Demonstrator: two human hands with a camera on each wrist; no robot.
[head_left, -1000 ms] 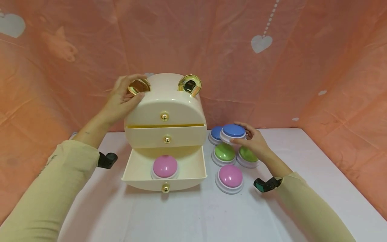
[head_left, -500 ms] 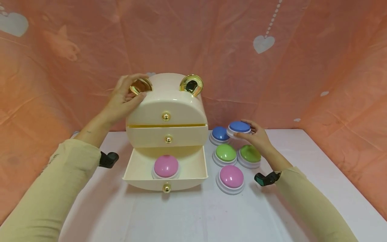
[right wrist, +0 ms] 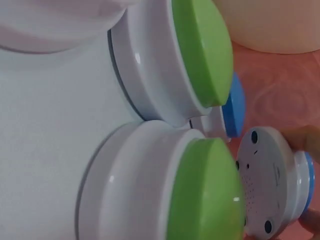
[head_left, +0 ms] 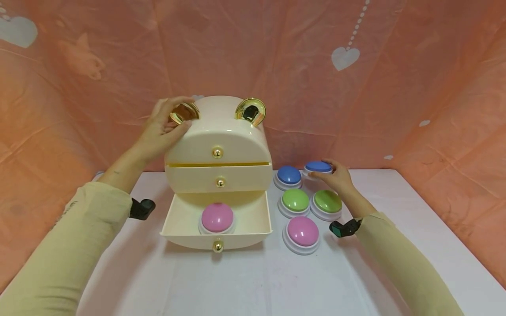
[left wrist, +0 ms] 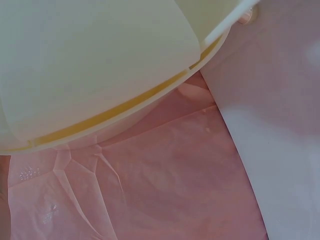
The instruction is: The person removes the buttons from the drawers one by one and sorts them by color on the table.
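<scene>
Your right hand pinches the blue button between curled fingertips, its underside showing; your left hand grips the drawer box beside its gold ear.

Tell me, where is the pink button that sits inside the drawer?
In the head view, the pink button lies in the open bottom drawer of the cream drawer box, left of the loose buttons on the table.
</scene>
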